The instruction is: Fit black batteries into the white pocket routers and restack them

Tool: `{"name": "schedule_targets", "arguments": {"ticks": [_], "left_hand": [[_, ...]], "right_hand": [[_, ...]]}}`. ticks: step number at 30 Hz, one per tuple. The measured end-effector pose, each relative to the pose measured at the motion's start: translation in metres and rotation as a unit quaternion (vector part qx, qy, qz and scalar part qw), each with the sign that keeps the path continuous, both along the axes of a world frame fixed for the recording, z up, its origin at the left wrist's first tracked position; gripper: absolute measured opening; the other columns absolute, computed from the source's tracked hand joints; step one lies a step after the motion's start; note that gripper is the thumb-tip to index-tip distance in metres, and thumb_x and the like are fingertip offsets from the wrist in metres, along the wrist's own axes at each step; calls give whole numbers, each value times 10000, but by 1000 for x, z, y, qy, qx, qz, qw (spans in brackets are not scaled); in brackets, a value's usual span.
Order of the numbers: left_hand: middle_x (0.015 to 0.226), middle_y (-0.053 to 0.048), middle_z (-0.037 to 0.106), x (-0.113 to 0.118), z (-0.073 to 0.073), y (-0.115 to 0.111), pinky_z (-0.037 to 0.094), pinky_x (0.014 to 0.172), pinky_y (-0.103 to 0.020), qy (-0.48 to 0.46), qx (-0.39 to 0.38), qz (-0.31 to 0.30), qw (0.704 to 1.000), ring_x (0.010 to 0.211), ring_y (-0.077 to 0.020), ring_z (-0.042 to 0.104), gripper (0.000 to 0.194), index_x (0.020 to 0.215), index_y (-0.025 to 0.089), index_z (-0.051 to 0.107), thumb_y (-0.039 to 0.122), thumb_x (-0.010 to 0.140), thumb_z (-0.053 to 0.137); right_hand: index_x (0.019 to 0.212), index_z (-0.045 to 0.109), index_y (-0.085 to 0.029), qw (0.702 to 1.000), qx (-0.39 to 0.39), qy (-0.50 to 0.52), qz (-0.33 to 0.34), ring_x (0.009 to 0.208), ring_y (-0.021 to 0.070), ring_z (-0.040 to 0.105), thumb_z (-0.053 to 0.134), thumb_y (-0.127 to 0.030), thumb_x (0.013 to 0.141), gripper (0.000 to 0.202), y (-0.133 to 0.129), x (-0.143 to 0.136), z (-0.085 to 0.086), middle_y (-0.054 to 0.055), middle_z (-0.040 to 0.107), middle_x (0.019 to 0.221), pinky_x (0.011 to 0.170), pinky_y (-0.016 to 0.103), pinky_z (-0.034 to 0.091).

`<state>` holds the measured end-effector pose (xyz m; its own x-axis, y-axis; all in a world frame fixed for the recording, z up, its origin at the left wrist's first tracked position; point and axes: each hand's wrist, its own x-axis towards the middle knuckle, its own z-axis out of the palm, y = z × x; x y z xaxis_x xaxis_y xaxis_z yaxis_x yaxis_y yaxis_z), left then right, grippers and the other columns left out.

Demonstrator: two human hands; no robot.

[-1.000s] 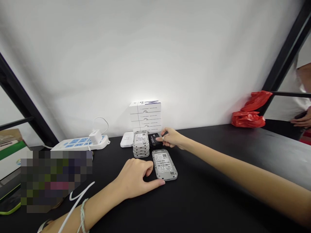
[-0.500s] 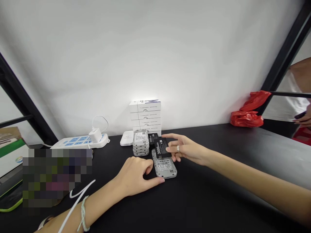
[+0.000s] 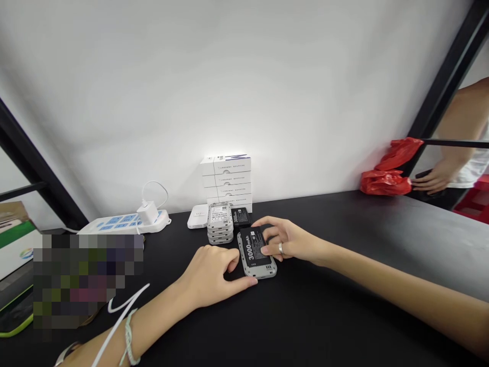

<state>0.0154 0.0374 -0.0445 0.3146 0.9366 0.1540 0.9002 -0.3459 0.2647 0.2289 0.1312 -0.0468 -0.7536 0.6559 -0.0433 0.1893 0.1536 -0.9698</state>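
A flat black battery point(image 3: 256, 246) marked 3000mAh lies over the recess of a grey open-backed handheld device point(image 3: 263, 271) on the black table. My right hand point(image 3: 281, 238), with a ring on one finger, grips the battery by its right side. My left hand point(image 3: 216, 275) is at the device's lower left: the thumb presses along its bottom edge and the curled index finger is by its left side, steadying it. Behind it stands a stack of several similar grey devices point(image 3: 220, 221). More black batteries point(image 3: 240, 216) lie right of that stack, partly hidden.
White boxes point(image 3: 229, 178) are stacked against the wall, with white covers point(image 3: 197, 216) beside them. A power strip point(image 3: 124, 221) with a white charger point(image 3: 147, 212) lies left. A white cable point(image 3: 122, 316) crosses my left forearm. Red plastic bags point(image 3: 385, 182) sit far right, near another person's hand point(image 3: 435, 178).
My right hand has lowered the battery toward me, from tilted above the device to flat over its recess. My left hand has stayed in place. The other person's arm has moved.
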Motion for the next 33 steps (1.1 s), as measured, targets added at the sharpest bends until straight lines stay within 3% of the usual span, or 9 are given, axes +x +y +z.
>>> {"name": "schedule_targets", "arguments": {"ticks": [5,8,11,13,16,23,28,33], "left_hand": [[520,49,447,0,-1,1,241,496,-229,1,0,-2,1000,476,-75,358,522,618,153,406,643,750,529],[519,50,443,0,-1,1,241,495,-229,4,-1,-1,1000,476,-73,354,523,620,153,404,643,745,534],[520,49,443,0,0,1,237,491,-230,6,-2,0,1000,478,-74,352,523,618,152,398,640,745,535],[523,47,446,1,1,1,236,491,-231,6,-4,-1,1000,480,-74,353,525,615,150,394,639,750,530],[526,45,450,1,1,0,236,491,-232,5,-3,-2,1000,481,-76,356,529,616,150,396,646,751,523],[523,42,446,1,2,1,232,495,-231,9,-5,-3,1000,478,-79,357,500,624,153,406,619,756,533],[527,43,447,1,2,1,235,500,-231,7,-5,-9,1000,482,-78,361,520,623,150,405,638,750,533],[540,33,446,-5,-1,2,250,524,-234,-13,-6,-32,999,495,-80,381,457,630,148,400,504,912,354]], "right_hand": [[1198,453,-216,984,141,-109,-22,666,97,489,704,-467,695,616,-4,4,2,24,498,899,612,257,445],[1212,468,-212,960,236,-148,-15,925,165,494,690,-571,654,701,-9,7,4,78,415,1185,794,301,476],[1345,366,-228,943,275,-186,23,1175,219,380,710,-582,613,884,-12,9,5,71,328,1327,1017,350,378],[1411,281,-240,931,295,-209,46,1267,236,275,729,-581,580,1004,-13,10,5,62,316,1356,1083,378,302],[1435,243,-246,927,306,-210,53,1289,232,242,734,-562,578,1037,-12,10,4,61,311,1363,1090,383,295],[1396,369,-195,930,328,-163,25,1235,263,326,729,-542,594,945,-10,6,-3,114,347,1311,1063,413,323],[1407,358,-194,932,326,-157,33,1263,270,314,727,-572,586,976,-8,6,-7,120,311,1348,1077,411,299],[1394,378,-262,932,326,-153,47,1264,289,336,742,-566,575,946,5,18,-1,87,302,1384,1073,429,284]]}}
